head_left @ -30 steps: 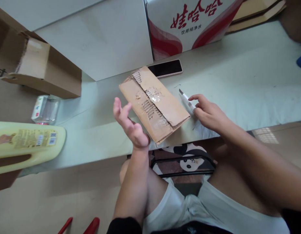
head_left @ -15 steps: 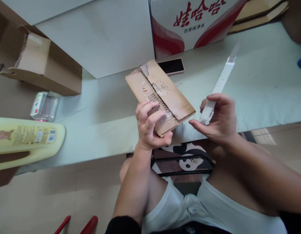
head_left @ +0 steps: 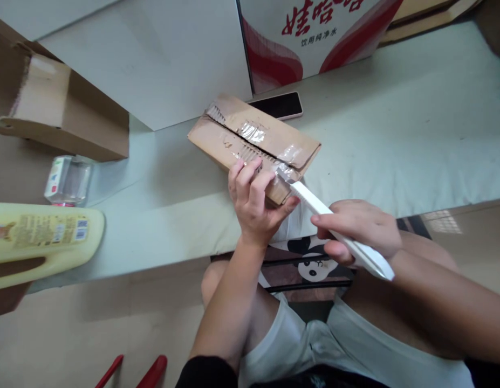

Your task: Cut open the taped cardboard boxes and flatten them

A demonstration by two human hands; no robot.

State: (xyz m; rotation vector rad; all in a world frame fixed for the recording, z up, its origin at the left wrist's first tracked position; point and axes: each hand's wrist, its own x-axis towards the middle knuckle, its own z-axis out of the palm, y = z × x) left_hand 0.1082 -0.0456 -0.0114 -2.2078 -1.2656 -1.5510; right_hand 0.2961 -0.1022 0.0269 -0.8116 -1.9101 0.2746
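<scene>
A small brown cardboard box [head_left: 269, 121] with torn clear tape along its top seam is tilted above the pale cloth. My left hand [head_left: 258, 205] grips its near edge, fingers over the top and thumb at the near corner. In my right hand [head_left: 361, 229] is a white utility knife [head_left: 318, 205], its blade pointing away from me. The blade tip meets the taped seam near the box's right end, close to my left fingertips. My right palm hides part of the knife's handle.
Behind the box lie a phone [head_left: 280, 105] and a large white-and-red carton [head_left: 314, 48]. An opened cardboard box [head_left: 91, 116], a clear plastic container [head_left: 69, 180] and a yellow bottle [head_left: 91, 237] stand at left. The cloth-covered table [head_left: 185, 237] ends just before my knees.
My right hand has swung the knife round from pointing up and away to the box's seam. The box has turned slightly and shifted left in view, still in my left hand.
</scene>
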